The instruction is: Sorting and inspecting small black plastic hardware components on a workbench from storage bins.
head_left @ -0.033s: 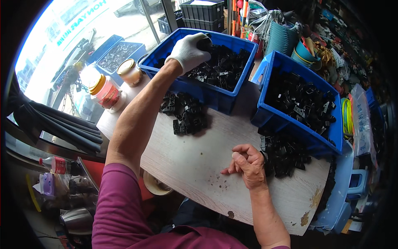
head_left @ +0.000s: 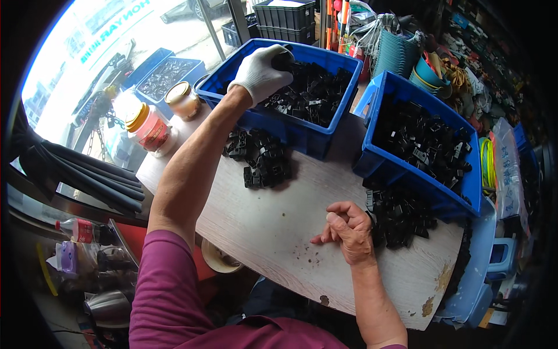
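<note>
My left hand (head_left: 261, 72), in a white knit glove, is over the left blue bin (head_left: 285, 131). Its fingers are curled round a black plastic part (head_left: 283, 58), mostly hidden by the glove. Below them, many similar black plastic parts (head_left: 314, 96) fill the bin. My bare right hand (head_left: 350, 232) is on the pale wood-grain table (head_left: 273, 227), thumb laid against the bent fingers. Whether anything is pinched there is hidden. Just to its right lies a heap of black parts (head_left: 401, 218). A smaller pile (head_left: 264, 160) lies in front of the left bin.
A second blue bin (head_left: 369, 154) of black parts stands at the right. Two lidded jars (head_left: 154, 131) stand at the table's left edge by the window. A light blue plastic stool (head_left: 500, 259) is at far right, and a round tub (head_left: 218, 259) is below the near edge.
My left hand has shifted very slightly left over the bin, still closed on the black part. The right hand has stayed in place.
</note>
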Demonstrator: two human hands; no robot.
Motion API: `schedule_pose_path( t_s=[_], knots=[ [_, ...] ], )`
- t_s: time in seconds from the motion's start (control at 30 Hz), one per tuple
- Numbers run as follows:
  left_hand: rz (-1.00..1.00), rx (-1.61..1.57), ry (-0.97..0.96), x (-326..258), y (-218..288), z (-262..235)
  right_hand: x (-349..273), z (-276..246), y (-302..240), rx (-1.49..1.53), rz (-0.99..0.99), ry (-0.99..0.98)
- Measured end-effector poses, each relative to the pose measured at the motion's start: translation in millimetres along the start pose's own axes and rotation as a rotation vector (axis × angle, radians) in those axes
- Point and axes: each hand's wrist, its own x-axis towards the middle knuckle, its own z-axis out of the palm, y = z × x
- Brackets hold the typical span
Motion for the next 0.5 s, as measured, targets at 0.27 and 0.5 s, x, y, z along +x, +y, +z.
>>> schedule_pose_path(
  t_s=[0.27,0.5],
  knots=[
    [-0.023,-0.108,0.469,-95,2,-33,2,-1,0,-0.014,0.004,0.015],
    [-0.118,-0.039,0.505,-170,-34,-5,2,1,1,-0.013,0.004,0.012]
  ],
)
